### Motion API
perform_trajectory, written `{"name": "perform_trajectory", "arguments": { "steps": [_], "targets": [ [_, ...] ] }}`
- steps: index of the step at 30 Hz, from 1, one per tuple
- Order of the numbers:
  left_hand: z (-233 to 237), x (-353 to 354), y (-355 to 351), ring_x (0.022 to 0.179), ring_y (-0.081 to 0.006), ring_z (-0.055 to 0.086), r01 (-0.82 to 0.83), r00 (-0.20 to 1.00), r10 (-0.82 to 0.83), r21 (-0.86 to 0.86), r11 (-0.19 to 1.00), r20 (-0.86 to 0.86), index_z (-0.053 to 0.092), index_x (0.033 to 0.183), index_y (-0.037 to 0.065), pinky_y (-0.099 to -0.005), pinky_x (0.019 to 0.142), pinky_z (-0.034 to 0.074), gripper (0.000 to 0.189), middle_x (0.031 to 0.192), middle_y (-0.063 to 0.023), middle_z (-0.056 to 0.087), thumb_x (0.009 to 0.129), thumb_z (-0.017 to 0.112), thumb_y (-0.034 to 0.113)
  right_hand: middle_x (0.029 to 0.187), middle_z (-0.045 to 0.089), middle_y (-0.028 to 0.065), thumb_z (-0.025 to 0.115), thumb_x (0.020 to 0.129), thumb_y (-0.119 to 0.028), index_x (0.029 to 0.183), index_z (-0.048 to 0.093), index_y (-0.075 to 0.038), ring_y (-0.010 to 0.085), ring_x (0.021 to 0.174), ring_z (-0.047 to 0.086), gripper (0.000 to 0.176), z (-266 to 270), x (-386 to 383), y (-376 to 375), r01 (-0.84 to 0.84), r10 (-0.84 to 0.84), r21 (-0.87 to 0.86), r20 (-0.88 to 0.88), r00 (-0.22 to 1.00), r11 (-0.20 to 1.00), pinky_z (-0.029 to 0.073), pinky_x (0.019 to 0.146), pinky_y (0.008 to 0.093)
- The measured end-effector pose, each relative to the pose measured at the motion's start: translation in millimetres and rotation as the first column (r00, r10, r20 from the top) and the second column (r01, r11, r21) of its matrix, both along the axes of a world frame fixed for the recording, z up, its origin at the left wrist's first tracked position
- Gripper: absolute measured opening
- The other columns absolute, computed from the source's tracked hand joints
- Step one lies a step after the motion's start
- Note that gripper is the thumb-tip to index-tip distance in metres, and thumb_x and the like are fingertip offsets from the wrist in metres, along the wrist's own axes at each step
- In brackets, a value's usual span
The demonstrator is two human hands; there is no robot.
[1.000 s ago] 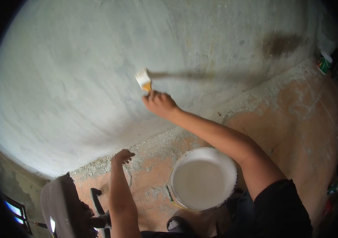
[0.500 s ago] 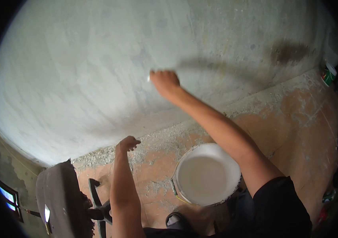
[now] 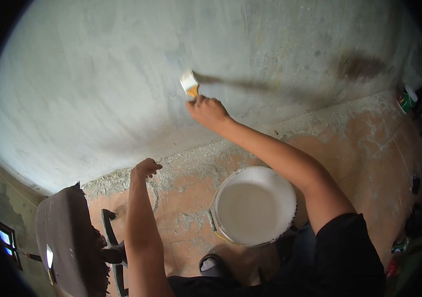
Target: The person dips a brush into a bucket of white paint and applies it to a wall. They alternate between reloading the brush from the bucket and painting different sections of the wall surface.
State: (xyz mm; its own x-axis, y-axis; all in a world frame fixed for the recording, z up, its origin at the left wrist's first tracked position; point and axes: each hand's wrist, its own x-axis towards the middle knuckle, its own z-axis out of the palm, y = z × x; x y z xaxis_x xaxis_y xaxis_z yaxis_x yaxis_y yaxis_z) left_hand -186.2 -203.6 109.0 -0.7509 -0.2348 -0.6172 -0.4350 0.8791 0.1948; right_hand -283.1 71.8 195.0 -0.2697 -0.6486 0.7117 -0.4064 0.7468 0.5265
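My right hand (image 3: 208,112) is closed around the handle of a flat paintbrush (image 3: 189,82). The brush has a yellow handle and pale, whitish bristles that point up, overlapping the patchy grey-white wall (image 3: 122,64). A dark shadow of brush and arm stretches rightward on the plaster. Lower left, my left hand (image 3: 146,168) hangs in front of the wall's base with its fingers curled and nothing visible in them. Beneath my right forearm stands a large white bucket (image 3: 217,218), holding milky off-white liquid (image 3: 253,210).
A worn dark chair (image 3: 67,237) lies on its side at left, with a scraper (image 3: 49,258) against it. Scraped flakes (image 3: 191,171) litter the orange tile floor (image 3: 184,255) along the wall. A green-and-white tub (image 3: 406,101) sits far right. My sandalled foot (image 3: 213,266) is beside the bucket.
The paintbrush, mostly hidden behind my right hand before, now shows fully above it, and that hand sits slightly lower. My left hand appears farther left and higher as the view shifts.
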Motion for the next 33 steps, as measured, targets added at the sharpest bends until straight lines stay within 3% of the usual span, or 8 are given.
{"name": "perform_trajectory", "arguments": {
  "steps": [4, 11, 15, 21, 23, 25, 28, 33],
  "targets": [
    [-2, 8, -8, 0.076, -0.0203, 0.062, -0.036, 0.999, 0.037, 0.052, 0.998, -0.027, 0.057, 0.104, 0.001, -0.0339, 0.065, 0.051, 0.046, 0.093, -0.0093, 0.064, 0.082, 0.053, 0.042, 0.06, 0.063, 0.0082, 0.06, 0.071, -0.011, 0.079, 0.057, -0.004, 0.0147, 0.056, 0.063, 0.011, -54, 1, 36, -0.056, -0.081, 0.238, 0.53, 0.844, 0.97, 0.046, 0.039, 0.0298],
    [-12, 27, -26, 0.072, -0.021, 0.062, -0.044, 0.999, 0.044, -0.021, 0.999, 0.018, 0.062, 0.093, 0.0, -0.0336, 0.062, 0.051, 0.043, 0.089, -0.0101, 0.065, 0.08, 0.054, 0.039, 0.066, 0.064, 0.0051, 0.058, 0.074, -0.011, 0.084, 0.063, -0.005, 0.0172, 0.061, 0.064, 0.012, -101, -24, 135, 0.06, -0.339, 0.429, 0.612, 0.714, 0.901, 0.049, 0.047, 0.0312],
    [-4, 30, -41, 0.071, -0.0208, 0.062, -0.139, 0.99, 0.14, -0.052, 0.989, 0.015, 0.062, 0.095, 0.001, -0.0339, 0.062, 0.051, 0.041, 0.089, -0.0098, 0.064, 0.081, 0.054, 0.038, 0.067, 0.064, 0.0045, 0.056, 0.077, -0.011, 0.085, 0.065, -0.008, 0.0175, 0.064, 0.065, 0.012, -114, -47, 150, 0.016, -0.305, 0.424, 0.624, 0.72, 0.906, 0.049, 0.047, 0.0307],
    [-6, 23, -56, 0.064, -0.0191, 0.06, -0.159, 0.985, 0.162, -0.05, 0.986, 0.053, 0.057, 0.095, 0.003, -0.0322, 0.057, 0.05, 0.037, 0.084, -0.0093, 0.064, 0.082, 0.056, 0.038, 0.07, 0.063, 0.0098, 0.057, 0.073, -0.005, 0.078, 0.064, -0.004, 0.0196, 0.06, 0.063, 0.008, -70, -61, 99, 0.047, -0.143, 0.154, 0.706, 0.694, 0.987, 0.048, 0.047, 0.0317],
    [2, 15, -65, 0.057, -0.0162, 0.057, -0.149, 0.988, 0.147, -0.035, 0.988, -0.049, 0.056, 0.09, 0.002, -0.0298, 0.053, 0.047, 0.034, 0.075, -0.008, 0.063, 0.082, 0.059, 0.035, 0.07, 0.063, 0.0113, 0.057, 0.074, -0.007, 0.078, 0.063, -0.004, 0.0211, 0.063, 0.062, 0.008, -58, -73, 93, 0.159, -0.081, -0.024, 0.782, 0.618, 0.987, 0.048, 0.052, 0.0333],
    [10, 10, -78, 0.068, -0.0219, 0.061, -0.131, 0.984, 0.12, -0.083, 0.988, -0.128, 0.06, 0.089, 0.002, -0.0341, 0.06, 0.049, 0.04, 0.08, -0.012, 0.064, 0.079, 0.059, 0.041, 0.08, 0.065, 0.0141, 0.058, 0.078, -0.011, 0.087, 0.064, -0.004, 0.0234, 0.073, 0.064, 0.013, -28, -75, 103, 0.273, -0.159, 0.024, 0.86, 0.485, 0.962, 0.05, 0.062, 0.0359],
    [39, 26, -48, 0.072, -0.0257, 0.06, -0.067, 0.938, 0.046, -0.049, 0.997, -0.344, 0.06, 0.087, 0.004, -0.0346, 0.067, 0.048, 0.036, 0.08, -0.0143, 0.063, 0.077, 0.061, 0.038, 0.077, 0.063, 0.0138, 0.059, 0.078, -0.02, 0.082, 0.062, -0.002, 0.0273, 0.07, 0.062, 0.019, -11, -92, 123, 0.298, -0.114, -0.1, 0.774, 0.623, 0.949, 0.047, 0.061, 0.0379],
    [40, 50, -21, 0.087, -0.0271, 0.059, -0.07, 0.988, 0.045, -0.17, 0.983, -0.15, 0.061, 0.09, 0.006, -0.038, 0.076, 0.046, 0.03, 0.093, -0.0153, 0.062, 0.078, 0.059, 0.033, 0.078, 0.063, 0.0139, 0.056, 0.083, -0.032, 0.086, 0.062, -0.005, 0.0289, 0.073, 0.062, 0.027, 58, -63, 132, 0.374, -0.215, -0.153, 0.599, 0.771, 0.915, 0.048, 0.061, 0.0387]
  ]
}}
